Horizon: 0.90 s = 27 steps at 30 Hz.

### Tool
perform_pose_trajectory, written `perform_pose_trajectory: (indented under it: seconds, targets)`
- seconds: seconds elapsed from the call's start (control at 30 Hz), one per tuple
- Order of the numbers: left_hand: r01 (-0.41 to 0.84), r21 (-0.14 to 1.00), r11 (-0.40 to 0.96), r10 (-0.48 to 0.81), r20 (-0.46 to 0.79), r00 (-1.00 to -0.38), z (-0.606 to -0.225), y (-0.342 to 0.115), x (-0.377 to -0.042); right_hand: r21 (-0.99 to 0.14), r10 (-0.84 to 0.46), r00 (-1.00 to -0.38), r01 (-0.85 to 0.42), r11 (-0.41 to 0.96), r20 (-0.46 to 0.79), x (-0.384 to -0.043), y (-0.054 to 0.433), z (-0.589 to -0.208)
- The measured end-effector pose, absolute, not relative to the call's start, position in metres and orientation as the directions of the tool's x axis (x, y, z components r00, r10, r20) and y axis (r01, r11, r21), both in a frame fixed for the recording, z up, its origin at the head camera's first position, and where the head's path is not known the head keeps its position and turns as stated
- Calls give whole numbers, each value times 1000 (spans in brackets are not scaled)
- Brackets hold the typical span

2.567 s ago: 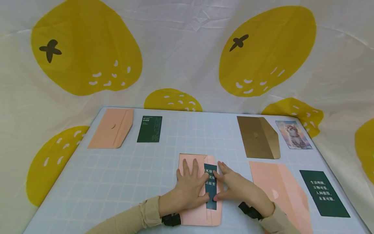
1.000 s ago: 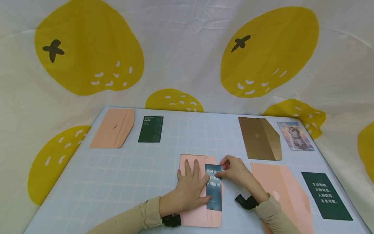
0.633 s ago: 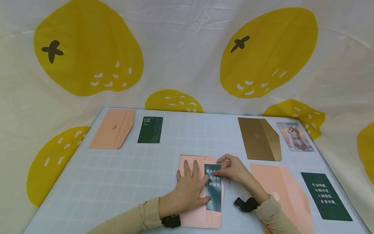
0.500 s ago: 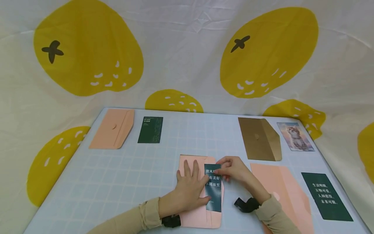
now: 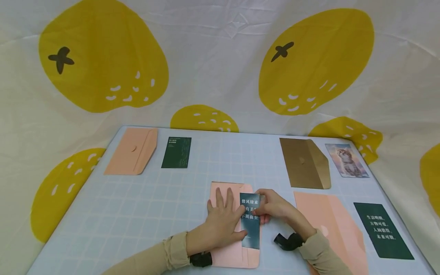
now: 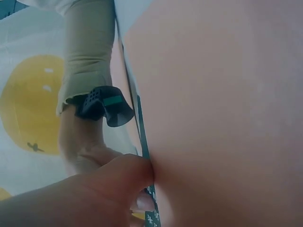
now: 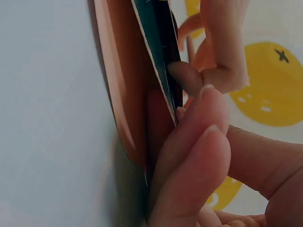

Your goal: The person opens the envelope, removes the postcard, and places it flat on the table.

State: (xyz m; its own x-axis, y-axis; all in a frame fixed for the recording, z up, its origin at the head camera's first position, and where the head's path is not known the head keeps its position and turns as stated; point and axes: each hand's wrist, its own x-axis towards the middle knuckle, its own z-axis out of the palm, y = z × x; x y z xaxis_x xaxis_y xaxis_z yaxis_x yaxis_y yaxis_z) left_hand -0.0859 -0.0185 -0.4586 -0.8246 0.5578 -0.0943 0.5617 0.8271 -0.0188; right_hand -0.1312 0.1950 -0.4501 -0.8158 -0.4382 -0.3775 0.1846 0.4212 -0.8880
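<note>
A pink envelope (image 5: 225, 256) lies at the front middle of the table, its flap out to the right. My left hand (image 5: 219, 225) rests spread on it, thumb and index finger reaching over the left part of a dark green card (image 5: 251, 233) with white writing. This card lies upon the flap side, its left edge along the pocket opening. My right hand (image 5: 276, 208) pinches the card's right edge, thumb on top and fingers beneath. In the right wrist view, the card (image 7: 152, 35) stands slightly lifted from the pink flap (image 7: 118, 56), with fingers between them.
Another pink envelope (image 5: 330, 221) and a green card (image 5: 383, 229) lie at the right. Behind them are a brown envelope (image 5: 299, 164) and a kitten card (image 5: 347, 160). At the back left lie a peach envelope (image 5: 127, 151) and a green card (image 5: 176, 152).
My right hand has gone from touching the card's edge to pinching it, then slid down along that edge. More of the card shows to the right than at first. My left hand has stayed put.
</note>
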Motion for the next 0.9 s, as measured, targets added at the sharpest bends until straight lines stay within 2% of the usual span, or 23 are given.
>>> perform_pose_trajectory:
  seconds: [0.6,0.9]
  targets:
    - [537,50,842,540,-101,-836,-454,-21,-84,-827,-352,-834,198,526,-424,-127,229,-442]
    - [513,44,857,514,-120,-849,-451,-20,-80,-814,-343,-840,182,552,-420,-122,255,-431]
